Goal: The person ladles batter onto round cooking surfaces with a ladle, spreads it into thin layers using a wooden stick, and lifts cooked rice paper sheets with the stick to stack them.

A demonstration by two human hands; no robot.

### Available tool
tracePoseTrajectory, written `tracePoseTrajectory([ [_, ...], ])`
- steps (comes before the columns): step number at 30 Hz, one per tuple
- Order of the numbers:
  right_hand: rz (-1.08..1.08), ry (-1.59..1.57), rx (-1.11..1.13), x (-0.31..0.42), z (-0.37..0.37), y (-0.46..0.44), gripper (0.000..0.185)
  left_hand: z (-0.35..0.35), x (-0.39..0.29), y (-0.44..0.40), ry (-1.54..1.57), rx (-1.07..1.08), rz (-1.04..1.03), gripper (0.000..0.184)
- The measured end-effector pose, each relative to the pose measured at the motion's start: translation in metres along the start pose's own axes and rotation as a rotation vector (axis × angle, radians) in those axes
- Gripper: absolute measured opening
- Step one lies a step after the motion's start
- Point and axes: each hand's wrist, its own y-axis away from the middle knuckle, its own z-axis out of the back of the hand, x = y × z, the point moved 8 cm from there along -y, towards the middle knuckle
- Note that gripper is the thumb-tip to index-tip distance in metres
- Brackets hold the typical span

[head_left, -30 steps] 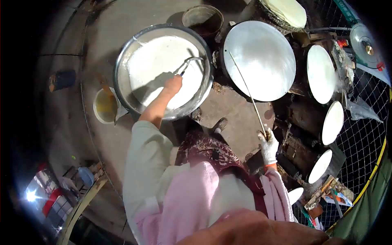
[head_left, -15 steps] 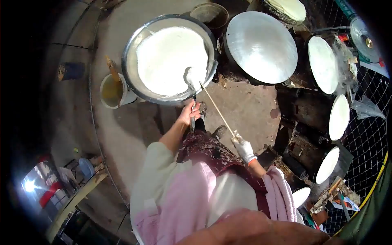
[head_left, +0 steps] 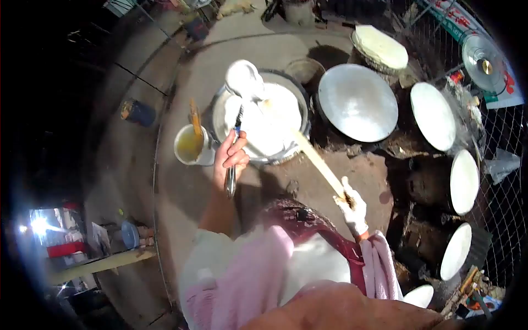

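My left hand [head_left: 232,156], bare, is closed round the handle of a ladle [head_left: 242,77]. The ladle's bowl is filled or coated with white batter and hovers over the far left rim of a large metal basin [head_left: 220,107]. White batter [head_left: 258,129] fills much of the basin. In a white glove, my right hand [head_left: 352,208] grips the near end of a flat wooden paddle [head_left: 319,165]. The paddle's far end reaches over the batter; whether it dips in, I cannot tell.
Left of the basin, a white bucket [head_left: 206,155] holds yellowish liquid and a wooden-handled tool [head_left: 195,116]. A bare round griddle [head_left: 357,102] stands to the right. Several white-covered griddles curve down the right side, one being the nearest upper griddle [head_left: 433,116]. Wire mesh [head_left: 500,209] lies beyond.
The ladle has risen from the batter and moved forward and left with my left hand. My right hand has shifted right, and the paddle now shows its broad face. The view has tilted up.
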Motion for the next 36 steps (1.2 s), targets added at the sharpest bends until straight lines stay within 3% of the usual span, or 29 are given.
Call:
tracePoseTrajectory([
  [1, -0.08, -0.153, -0.052, 0.0, 0.003, -0.001, 0.046, 0.005, -0.02, -0.009, -0.118, -0.016, -0.008, 0.036],
  [2, 0.1, -0.131, -0.125, -0.003, 0.008, -0.007, 0.049, 0.015, -0.038, -0.02, -0.169, -0.04, -0.037, 0.035],
  [3, 0.149, -0.134, -0.212, -0.003, 0.011, -0.013, 0.051, 0.025, -0.055, -0.034, -0.217, -0.064, -0.066, 0.034],
  [5, -0.073, -0.214, -0.335, -0.002, 0.014, -0.029, 0.049, 0.041, -0.083, -0.07, -0.19, -0.117, -0.035, 0.027],
  [8, -0.14, -0.202, -0.42, -0.032, 0.023, -0.035, 0.047, 0.069, -0.118, -0.114, -0.113, -0.429, -0.077, 0.024],
  [11, -0.151, -0.179, -0.478, -0.047, 0.032, -0.033, 0.045, 0.08, -0.131, -0.132, -0.601, -0.622, -0.114, 0.026],
  [12, -0.152, -0.175, -0.497, -0.058, 0.039, -0.028, 0.045, 0.056, -0.124, -0.133, -0.988, -0.576, -0.222, 0.028],
  [15, -0.254, -0.247, -0.571, -0.073, 0.054, -0.021, 0.044, 0.03, -0.097, -0.153, -1.211, -0.538, -0.135, 0.03],
  [18, -0.412, -0.228, -0.62, -0.092, 0.083, -0.026, 0.041, 0.023, -0.057, -0.2, -1.043, -0.425, 0.05, 0.03],
  [19, -0.263, -0.204, -0.663, -0.096, 0.096, -0.036, 0.038, 0.024, -0.037, -0.217, -0.863, -0.392, 0.14, 0.029],
  [21, -0.279, -0.124, -0.637, -0.103, 0.121, -0.049, 0.034, 0.044, 0.008, -0.247, -0.424, -0.389, 0.35, 0.028],
  [24, -0.415, -0.118, -0.584, -0.121, 0.16, -0.07, 0.034, 0.058, 0.085, -0.283, -0.225, -0.288, 0.531, 0.028],
  [26, -0.355, -0.187, -0.565, -0.144, 0.188, -0.085, 0.045, 0.055, 0.135, -0.305, -0.143, -0.176, 0.651, 0.027],
  [27, -0.341, -0.227, -0.576, -0.148, 0.199, -0.094, 0.049, 0.059, 0.154, -0.319, -0.227, -0.266, 0.57, 0.027],
  [32, -0.381, 0.277, -0.409, -0.099, 0.249, -0.159, 0.056, 0.079, 0.238, -0.386, -0.647, -0.327, 0.448, 0.034],
  [36, -0.422, 0.658, -0.334, -0.114, 0.25, -0.199, 0.058, 0.116, 0.288, -0.415, -0.817, -0.459, 0.281, 0.029],
])
